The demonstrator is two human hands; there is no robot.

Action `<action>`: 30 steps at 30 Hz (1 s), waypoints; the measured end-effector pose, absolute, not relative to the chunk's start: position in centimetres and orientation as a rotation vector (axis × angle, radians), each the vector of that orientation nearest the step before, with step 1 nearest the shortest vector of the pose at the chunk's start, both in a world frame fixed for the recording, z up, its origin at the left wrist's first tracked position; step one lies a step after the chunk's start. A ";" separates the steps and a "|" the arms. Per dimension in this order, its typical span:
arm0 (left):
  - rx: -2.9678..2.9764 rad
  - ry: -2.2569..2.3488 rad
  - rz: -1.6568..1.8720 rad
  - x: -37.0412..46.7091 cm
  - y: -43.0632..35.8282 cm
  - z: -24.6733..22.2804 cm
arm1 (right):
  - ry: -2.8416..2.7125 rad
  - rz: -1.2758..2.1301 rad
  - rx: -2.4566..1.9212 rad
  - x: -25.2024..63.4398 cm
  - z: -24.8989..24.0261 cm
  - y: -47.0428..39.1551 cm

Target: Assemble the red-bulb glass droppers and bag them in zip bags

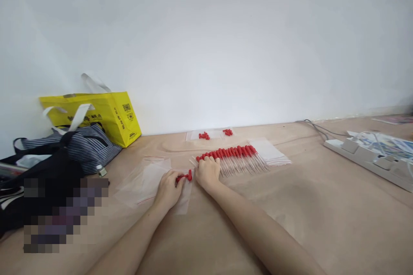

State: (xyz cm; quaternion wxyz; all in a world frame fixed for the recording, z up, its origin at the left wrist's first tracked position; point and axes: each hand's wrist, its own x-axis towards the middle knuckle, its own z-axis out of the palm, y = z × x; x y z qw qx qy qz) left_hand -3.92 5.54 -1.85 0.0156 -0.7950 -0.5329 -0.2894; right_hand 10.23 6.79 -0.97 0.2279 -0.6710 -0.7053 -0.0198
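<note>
A row of clear thin droppers with red rubber bulbs [237, 152] lies side by side on the table, their tips pointing toward me. My right hand [208, 172] is over the left end of this row, its fingers curled down; what lies under the fingertips is hidden. A few clear tubes [192, 161] stick out just left of it. My left hand [168, 189] pinches a small red rubber bulb between thumb and forefinger. Beside its fingertips, more red bulbs [189, 175] lie on a clear zip bag [183, 206].
Further clear zip bags [155, 180] spread left of my hands, and another [272, 152] lies right of the row. Two small heaps of red bulbs [204, 136] sit near the wall. Bags, one yellow [124, 116], stand left; a white power strip [368, 161] lies right.
</note>
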 end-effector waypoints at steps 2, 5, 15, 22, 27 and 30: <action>-2.495 -1.627 -0.904 -3.9 5.8 -1.9 | -1.932 -0.043 -1.884 9.7 -0.9 7.0; -2.484 -1.614 -0.933 -4.0 6.1 -2.0 | -1.904 -0.031 -1.917 8.9 -0.9 7.2; -2.487 -1.443 -1.268 -2.9 4.2 -1.4 | -1.951 0.047 -1.629 16.1 -1.6 2.5; -2.843 -1.285 -1.229 -0.3 1.9 -2.0 | -1.892 0.248 -1.117 23.0 -3.8 -2.0; -2.908 -1.318 -1.207 0.2 1.2 -2.1 | -1.896 0.336 -1.155 21.7 -3.2 -2.5; -2.916 -1.348 -1.204 0.3 1.1 -2.0 | -1.915 0.340 -1.176 20.7 -3.2 -2.4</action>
